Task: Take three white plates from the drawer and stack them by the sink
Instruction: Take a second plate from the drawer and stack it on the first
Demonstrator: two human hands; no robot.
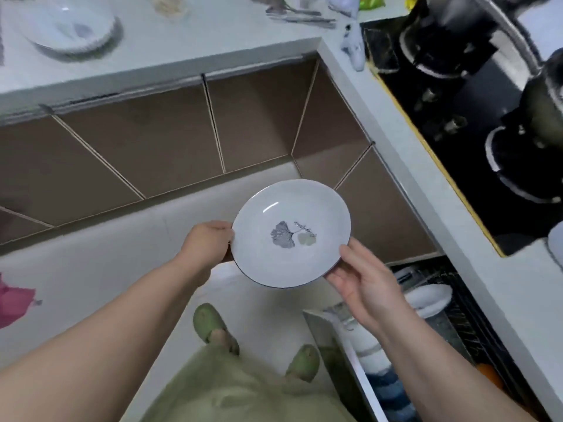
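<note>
A white plate (pixel 291 234) with a grey leaf print hangs in the air above the floor, held level between both hands. My left hand (pixel 207 243) grips its left rim and my right hand (pixel 362 277) holds its lower right rim. Below my right arm the drawer (pixel 341 345) stands pulled out, with another white plate (pixel 429 298) and stacked bowls in its wire rack. On the counter at the top left sits a white plate (pixel 68 28), blurred, with the same leaf print. No sink is visible.
A black gas hob (pixel 463 117) with pots fills the counter at the right. Cutlery (pixel 300 16) and packets lie at the counter's back. Brown cabinet fronts (pixel 152 147) run under the worktop. My feet in green slippers (pixel 210 325) stand on the pale floor.
</note>
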